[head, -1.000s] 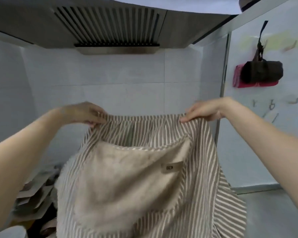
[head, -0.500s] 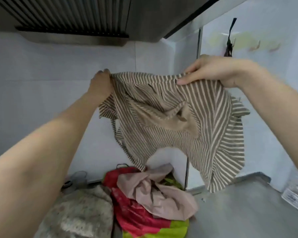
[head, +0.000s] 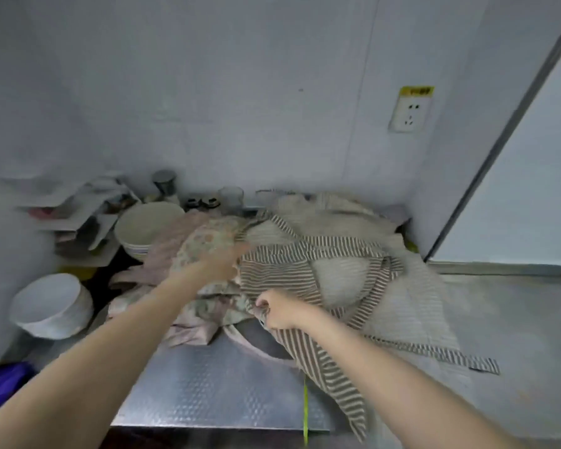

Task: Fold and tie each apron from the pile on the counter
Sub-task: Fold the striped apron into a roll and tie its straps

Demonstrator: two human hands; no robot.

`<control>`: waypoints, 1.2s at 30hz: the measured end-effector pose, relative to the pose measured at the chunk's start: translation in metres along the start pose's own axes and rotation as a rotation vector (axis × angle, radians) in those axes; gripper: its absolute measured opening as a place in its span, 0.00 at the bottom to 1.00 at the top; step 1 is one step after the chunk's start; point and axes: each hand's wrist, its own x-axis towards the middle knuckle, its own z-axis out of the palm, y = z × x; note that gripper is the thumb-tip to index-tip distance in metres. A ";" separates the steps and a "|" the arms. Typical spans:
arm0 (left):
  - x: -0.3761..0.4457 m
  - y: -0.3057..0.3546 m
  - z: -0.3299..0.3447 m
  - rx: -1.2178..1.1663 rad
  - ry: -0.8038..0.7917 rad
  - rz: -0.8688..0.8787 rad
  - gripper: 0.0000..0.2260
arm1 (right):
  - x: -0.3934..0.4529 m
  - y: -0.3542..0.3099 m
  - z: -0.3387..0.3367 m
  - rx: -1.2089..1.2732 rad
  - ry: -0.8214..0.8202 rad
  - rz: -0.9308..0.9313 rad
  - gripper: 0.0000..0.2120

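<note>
A brown-and-white striped apron (head: 282, 270) lies spread on the metal counter (head: 208, 390), its beige pocket facing up and one strap trailing to the right. My right hand (head: 274, 311) pinches the apron's near left edge. My left hand (head: 222, 262) is blurred; its fingers reach out at the apron's far left edge, over a floral apron (head: 204, 244). More crumpled pale aprons (head: 188, 306) lie under and left of the striped one. A beige cloth (head: 340, 218) lies behind it.
A stack of bowls (head: 143, 228) and a white bowl (head: 51, 306) stand to the left, with cluttered packaging behind them. Jars (head: 230, 197) line the wall. A wall socket (head: 410, 110) is at the upper right. A blue thing (head: 0, 384) sits at the near left.
The striped apron, held up in the air by both hands before, now lies on the counter. My view has dropped from the hood to the counter. My hands have moved to the apron's left edge.
</note>
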 end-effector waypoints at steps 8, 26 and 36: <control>-0.045 -0.001 0.108 -0.121 -0.339 -0.057 0.26 | -0.003 0.021 0.059 0.118 -0.189 -0.073 0.33; -0.056 0.013 0.148 -0.092 -0.551 -0.194 0.18 | -0.039 0.130 0.036 -0.580 0.104 0.402 0.17; -0.046 0.032 0.141 -0.099 -0.521 -0.236 0.32 | -0.042 0.094 -0.043 -0.773 0.035 0.433 0.16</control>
